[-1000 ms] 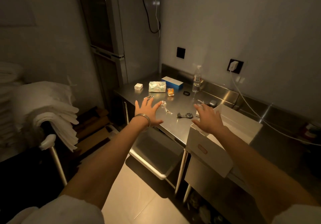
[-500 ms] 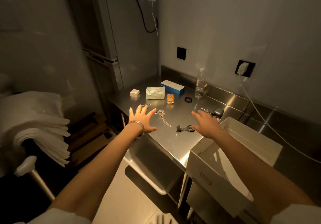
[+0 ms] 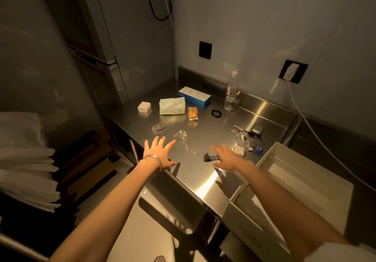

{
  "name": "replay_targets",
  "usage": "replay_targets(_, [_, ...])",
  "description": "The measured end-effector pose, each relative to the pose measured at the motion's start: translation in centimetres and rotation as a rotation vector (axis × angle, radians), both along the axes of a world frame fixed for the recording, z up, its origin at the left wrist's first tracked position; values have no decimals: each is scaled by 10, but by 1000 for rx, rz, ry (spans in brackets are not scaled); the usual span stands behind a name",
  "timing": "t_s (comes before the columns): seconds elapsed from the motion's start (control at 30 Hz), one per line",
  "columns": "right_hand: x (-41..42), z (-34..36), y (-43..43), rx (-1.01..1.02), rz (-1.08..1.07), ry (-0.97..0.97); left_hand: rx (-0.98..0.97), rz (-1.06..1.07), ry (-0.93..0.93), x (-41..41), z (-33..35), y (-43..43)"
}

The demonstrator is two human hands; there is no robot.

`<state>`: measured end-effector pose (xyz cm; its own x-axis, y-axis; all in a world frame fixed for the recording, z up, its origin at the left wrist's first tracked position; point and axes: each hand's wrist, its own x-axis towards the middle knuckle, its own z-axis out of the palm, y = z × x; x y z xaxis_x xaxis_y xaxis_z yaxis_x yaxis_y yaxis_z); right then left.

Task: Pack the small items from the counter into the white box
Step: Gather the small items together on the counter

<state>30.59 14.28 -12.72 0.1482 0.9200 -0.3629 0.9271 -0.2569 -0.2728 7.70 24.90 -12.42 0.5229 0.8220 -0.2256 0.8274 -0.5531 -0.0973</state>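
Note:
Small items lie scattered on the steel counter (image 3: 203, 178). My left hand (image 3: 159, 154), fingers spread and empty, hovers at the counter's front edge just left of a silver chain (image 3: 186, 142). My right hand (image 3: 225, 158) is also spread and empty, over a dark watch band (image 3: 209, 157). The open white box (image 3: 289, 182) stands at the right under my right forearm. Farther back lie a silver hair clip (image 3: 159, 127), a white charger cube (image 3: 144, 106), a tissue pack (image 3: 172, 105), an orange packet (image 3: 192, 113), a blue-and-white carton (image 3: 194, 96) and a black hair tie (image 3: 216, 113).
A water bottle (image 3: 231, 94) stands by the back wall. A dark earbud case (image 3: 256, 129), a pen, a clear clip and a blue nail polish bottle (image 3: 256, 150) sit near the box. Stacked white towels (image 3: 26, 160) fill the left. A cable hangs from the wall socket (image 3: 293, 71).
The camera has come closer and tilted down over the counter. Both hands stay spread; the right hand has drawn nearer to the watch band.

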Motion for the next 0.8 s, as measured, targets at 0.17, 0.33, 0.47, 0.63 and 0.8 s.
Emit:
replay_targets(0.17, [-6,-22,32,-86,-102,23,-60,-54,23,-6,-19,47])
replay_targets(0.33, [-21,-43,61,-175,-247,44,-89,-176,52,-8,-28,95])
replay_targets(0.47, [-34,-59,80,-182,-303,47,-93,-237,70,-8,-31,133])
replay_targets(0.63, [-46,-72,95,-184,-357,51,-108,-317,82,-6,-39,154])
replay_targets(0.8, [-41,-71,115,-108,-347,67,-133,-362,89,1,-50,174])
